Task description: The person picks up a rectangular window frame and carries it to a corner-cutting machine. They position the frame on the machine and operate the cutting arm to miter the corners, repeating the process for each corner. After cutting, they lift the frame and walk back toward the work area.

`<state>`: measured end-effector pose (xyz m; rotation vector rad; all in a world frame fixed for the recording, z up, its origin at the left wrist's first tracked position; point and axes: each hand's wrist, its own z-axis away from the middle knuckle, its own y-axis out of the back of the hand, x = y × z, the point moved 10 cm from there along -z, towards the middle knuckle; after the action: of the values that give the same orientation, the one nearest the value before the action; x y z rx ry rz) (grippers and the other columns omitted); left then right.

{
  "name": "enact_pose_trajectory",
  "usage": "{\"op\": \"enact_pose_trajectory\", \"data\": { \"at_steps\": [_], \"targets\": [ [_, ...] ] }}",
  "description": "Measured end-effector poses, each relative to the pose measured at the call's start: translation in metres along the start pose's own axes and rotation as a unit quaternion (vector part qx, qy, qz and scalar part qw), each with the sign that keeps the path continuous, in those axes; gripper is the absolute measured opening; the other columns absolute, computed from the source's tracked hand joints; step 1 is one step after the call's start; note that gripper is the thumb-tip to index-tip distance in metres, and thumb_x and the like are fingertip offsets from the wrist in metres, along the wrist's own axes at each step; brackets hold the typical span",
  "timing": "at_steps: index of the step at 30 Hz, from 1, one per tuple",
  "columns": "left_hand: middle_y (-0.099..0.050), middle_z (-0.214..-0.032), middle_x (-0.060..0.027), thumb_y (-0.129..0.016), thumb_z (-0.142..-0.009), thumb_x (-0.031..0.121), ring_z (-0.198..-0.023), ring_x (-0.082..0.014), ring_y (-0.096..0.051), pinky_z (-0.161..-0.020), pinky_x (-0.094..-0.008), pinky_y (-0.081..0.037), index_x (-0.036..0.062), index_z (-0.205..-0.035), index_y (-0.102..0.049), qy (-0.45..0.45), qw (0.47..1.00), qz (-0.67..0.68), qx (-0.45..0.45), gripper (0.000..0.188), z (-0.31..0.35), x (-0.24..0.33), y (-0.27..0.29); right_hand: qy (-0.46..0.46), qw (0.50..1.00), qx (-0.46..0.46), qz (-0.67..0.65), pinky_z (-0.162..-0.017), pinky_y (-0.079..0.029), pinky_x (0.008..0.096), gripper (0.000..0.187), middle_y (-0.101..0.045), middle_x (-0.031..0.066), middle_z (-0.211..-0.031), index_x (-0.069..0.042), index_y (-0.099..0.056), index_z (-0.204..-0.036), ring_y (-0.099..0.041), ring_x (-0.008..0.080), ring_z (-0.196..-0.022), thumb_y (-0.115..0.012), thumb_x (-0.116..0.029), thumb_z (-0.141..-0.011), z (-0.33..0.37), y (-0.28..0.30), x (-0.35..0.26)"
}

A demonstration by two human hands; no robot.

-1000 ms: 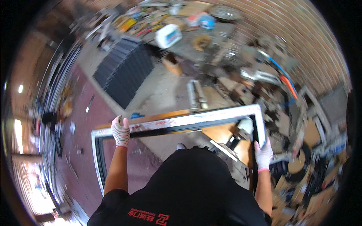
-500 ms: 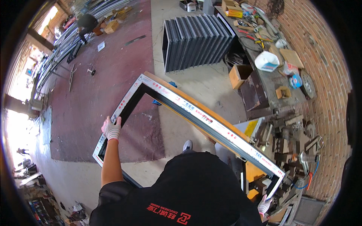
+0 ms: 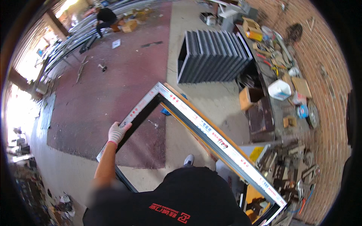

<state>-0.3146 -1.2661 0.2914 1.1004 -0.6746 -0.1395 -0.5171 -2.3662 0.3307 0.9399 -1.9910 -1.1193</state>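
A large rectangular metal window frame (image 3: 211, 132), covered with white printed film on its face and dark on its inner sides, slants in front of my body. My left hand (image 3: 117, 133), in a striped white glove, is wrapped round its left side. At the lower right corner of the frame, only a sliver of my right hand (image 3: 263, 222) shows at the picture's bottom edge, against the frame; most of its fingers are hidden. An orange-brown strip (image 3: 194, 107) runs along the frame's long outer edge.
Several dark frames (image 3: 215, 56) stand in a row ahead. A cluttered workbench (image 3: 279, 126) with a white jug (image 3: 279, 90) lines the brick wall at right. Metal parts (image 3: 290, 171) crowd the near right. A co-worker (image 3: 105, 17) bends by long profiles (image 3: 68, 49) at far left.
The view has shifted, so the surroundings sit lower and further right. The frame remains in my hands, and my right hand has slid almost out of the picture. The co-worker's posture differs slightly.
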Motion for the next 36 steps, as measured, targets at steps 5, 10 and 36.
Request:
{"op": "enact_pose_trajectory", "data": {
  "at_steps": [5, 10, 36],
  "targets": [
    [-0.075, -0.105, -0.0224, -0.08, -0.079, 0.071, -0.098, -0.0335, -0.072, -0.091, -0.041, -0.053, -0.0024, -0.12, -0.066, -0.032, 0.999, -0.028, 0.005, 0.085, -0.018, 0.037, 0.007, -0.108, 0.99, -0.036, 0.084, -0.057, -0.055, 0.0345, 0.047, -0.07, 0.0067, -0.083, -0.01, -0.07, -0.112, -0.064, 0.0265, -0.063, -0.06, -0.055, -0.104, 0.026, 0.054, 0.035],
    [-0.075, -0.101, -0.0212, -0.08, -0.079, 0.072, -0.097, -0.0331, -0.072, -0.09, -0.04, -0.054, -0.0024, -0.117, -0.066, -0.119, 0.992, -0.029, -0.034, 0.085, -0.036, 0.125, -0.029, -0.235, 0.956, -0.092, 0.147, -0.056, -0.057, 0.0388, 0.052, -0.073, 0.0113, -0.093, -0.007, -0.068, -0.12, -0.071, 0.0315, -0.071, -0.054, -0.056, -0.106, 0.079, 0.119, 0.054],
    [-0.073, -0.103, -0.0258, -0.079, -0.081, 0.065, -0.098, -0.0399, -0.071, -0.087, -0.0451, -0.054, -0.0019, -0.114, -0.068, -0.564, 0.785, -0.187, -0.174, 0.076, 0.406, 0.459, -0.215, -0.795, 0.563, -0.215, 0.07, -0.099, -0.05, 0.0506, 0.088, -0.072, 0.0252, -0.123, -0.002, -0.064, -0.132, -0.066, 0.0445, -0.115, -0.041, -0.08, -0.097, 0.717, 0.283, 0.109]
  ]
}}
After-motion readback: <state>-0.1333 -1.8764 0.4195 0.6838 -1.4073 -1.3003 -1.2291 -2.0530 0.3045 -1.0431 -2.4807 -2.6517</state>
